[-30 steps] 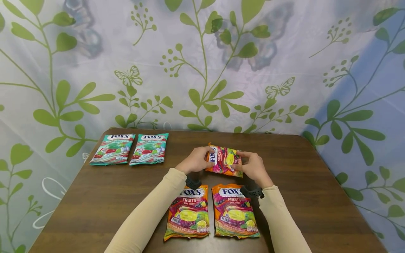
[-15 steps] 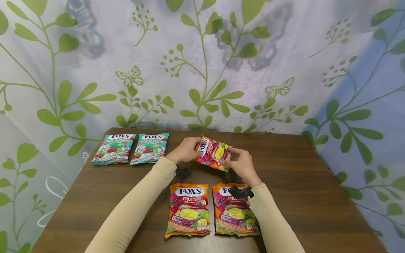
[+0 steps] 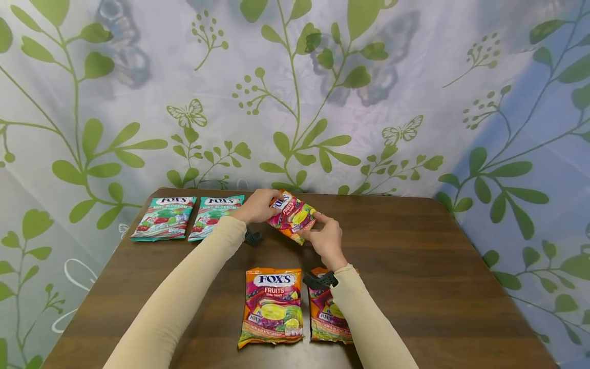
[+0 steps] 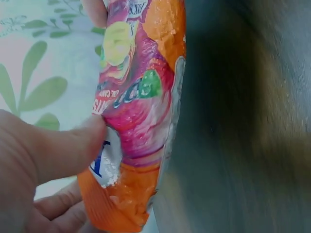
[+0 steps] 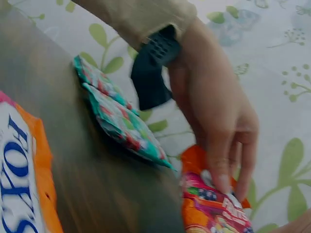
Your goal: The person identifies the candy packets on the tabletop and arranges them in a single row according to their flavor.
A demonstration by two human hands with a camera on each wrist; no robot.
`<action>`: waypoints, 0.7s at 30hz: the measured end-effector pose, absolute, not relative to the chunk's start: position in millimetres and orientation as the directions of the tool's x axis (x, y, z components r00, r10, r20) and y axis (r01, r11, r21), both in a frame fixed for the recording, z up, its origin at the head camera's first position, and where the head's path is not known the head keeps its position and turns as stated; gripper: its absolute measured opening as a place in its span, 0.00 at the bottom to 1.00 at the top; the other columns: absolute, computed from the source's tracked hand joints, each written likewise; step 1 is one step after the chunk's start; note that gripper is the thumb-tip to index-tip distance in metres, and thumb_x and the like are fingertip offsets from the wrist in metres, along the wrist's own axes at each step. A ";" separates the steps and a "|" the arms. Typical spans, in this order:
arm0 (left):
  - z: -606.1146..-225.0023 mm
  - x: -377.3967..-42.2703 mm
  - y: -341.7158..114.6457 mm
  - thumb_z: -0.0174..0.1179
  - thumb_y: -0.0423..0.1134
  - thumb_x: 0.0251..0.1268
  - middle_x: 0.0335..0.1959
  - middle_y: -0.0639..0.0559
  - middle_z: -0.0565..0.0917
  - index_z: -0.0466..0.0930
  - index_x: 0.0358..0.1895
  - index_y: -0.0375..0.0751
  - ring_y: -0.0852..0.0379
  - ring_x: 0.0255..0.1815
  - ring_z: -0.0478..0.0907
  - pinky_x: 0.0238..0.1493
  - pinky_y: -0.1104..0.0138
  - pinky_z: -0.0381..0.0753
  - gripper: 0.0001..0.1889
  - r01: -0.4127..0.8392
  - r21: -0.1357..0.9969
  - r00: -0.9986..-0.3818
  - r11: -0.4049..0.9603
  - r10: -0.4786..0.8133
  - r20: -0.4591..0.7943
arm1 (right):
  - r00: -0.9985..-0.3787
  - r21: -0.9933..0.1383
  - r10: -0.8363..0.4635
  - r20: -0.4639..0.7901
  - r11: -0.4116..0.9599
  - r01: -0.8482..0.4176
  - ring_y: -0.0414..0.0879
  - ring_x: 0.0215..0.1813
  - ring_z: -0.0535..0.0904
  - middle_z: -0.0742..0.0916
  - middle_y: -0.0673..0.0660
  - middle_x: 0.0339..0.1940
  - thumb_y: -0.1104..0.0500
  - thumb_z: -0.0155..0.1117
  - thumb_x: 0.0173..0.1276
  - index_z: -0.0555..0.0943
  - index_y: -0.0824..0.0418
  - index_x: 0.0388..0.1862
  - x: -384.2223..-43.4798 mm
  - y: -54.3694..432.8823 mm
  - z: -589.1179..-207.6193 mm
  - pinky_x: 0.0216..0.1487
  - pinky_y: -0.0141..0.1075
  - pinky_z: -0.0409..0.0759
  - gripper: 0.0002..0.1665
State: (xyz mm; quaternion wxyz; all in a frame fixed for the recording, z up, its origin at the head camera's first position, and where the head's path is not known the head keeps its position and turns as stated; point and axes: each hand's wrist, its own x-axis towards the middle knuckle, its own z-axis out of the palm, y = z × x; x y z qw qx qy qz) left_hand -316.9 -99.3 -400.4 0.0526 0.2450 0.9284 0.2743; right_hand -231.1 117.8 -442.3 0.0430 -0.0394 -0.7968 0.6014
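Note:
Both hands hold one orange-and-purple bag of Fox's Fruits candy (image 3: 291, 215), tilted, over the back middle of the table. My left hand (image 3: 259, 206) pinches the logo end; in the left wrist view its thumb (image 4: 73, 150) presses the printed face. At the bag's opposite end, my right hand (image 3: 328, 241) grips with thumb and fingers. The right wrist view shows the left hand (image 5: 218, 107) on the bag's orange end. Two teal Mint Blossom candy bags (image 3: 165, 218) lie at the back left; the left hand partly covers the nearer one (image 3: 214, 215).
Two more Fox's Fruits bags lie side by side at the front: the left one (image 3: 272, 307) shows fully, the right one (image 3: 328, 312) is partly hidden by the right wrist and sleeve. A leaf-patterned cloth (image 3: 295, 92) hangs behind the brown table (image 3: 428, 277).
Both hands have carried the held candy bag leftward and toward the back, closer to the teal bags. The bag has turned more diagonal. The other bags stay in place.

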 end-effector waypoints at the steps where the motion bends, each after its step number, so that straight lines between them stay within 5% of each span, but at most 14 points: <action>1: -400.6 -317.9 -100.8 0.65 0.33 0.81 0.71 0.33 0.80 0.81 0.71 0.31 0.35 0.74 0.75 0.74 0.46 0.75 0.21 0.422 0.537 -0.876 0.730 0.481 0.034 | -0.992 -0.964 0.122 0.016 0.265 0.017 0.59 0.53 0.91 0.79 0.69 0.75 0.70 0.80 0.67 0.74 0.70 0.79 -230.8 113.6 -443.4 0.49 0.44 0.89 0.42; 10: -396.7 -326.5 -105.1 0.56 0.27 0.84 0.70 0.32 0.80 0.83 0.68 0.31 0.34 0.75 0.73 0.75 0.45 0.73 0.17 0.400 0.509 -0.890 0.762 0.455 0.019 | -0.980 -0.973 0.200 -0.023 0.222 0.068 0.60 0.60 0.82 0.85 0.68 0.60 0.67 0.83 0.66 0.76 0.71 0.77 -230.9 76.8 -454.9 0.58 0.50 0.85 0.43; 18: -397.9 -341.3 -111.9 0.54 0.25 0.82 0.72 0.31 0.78 0.84 0.68 0.32 0.36 0.72 0.75 0.69 0.49 0.78 0.19 0.382 0.491 -0.893 0.783 0.450 -0.024 | -0.965 -0.974 0.258 -0.055 0.198 0.109 0.62 0.64 0.78 0.81 0.68 0.64 0.67 0.86 0.62 0.74 0.74 0.78 -231.6 45.0 -456.6 0.63 0.52 0.84 0.47; 21: -400.1 -346.5 -116.1 0.52 0.24 0.82 0.74 0.31 0.77 0.83 0.69 0.32 0.36 0.63 0.81 0.60 0.51 0.82 0.20 0.377 0.496 -0.890 0.782 0.455 -0.040 | -0.959 -0.973 0.276 -0.058 0.199 0.116 0.63 0.66 0.73 0.75 0.70 0.66 0.66 0.87 0.61 0.73 0.74 0.78 -232.1 33.7 -456.7 0.65 0.52 0.82 0.49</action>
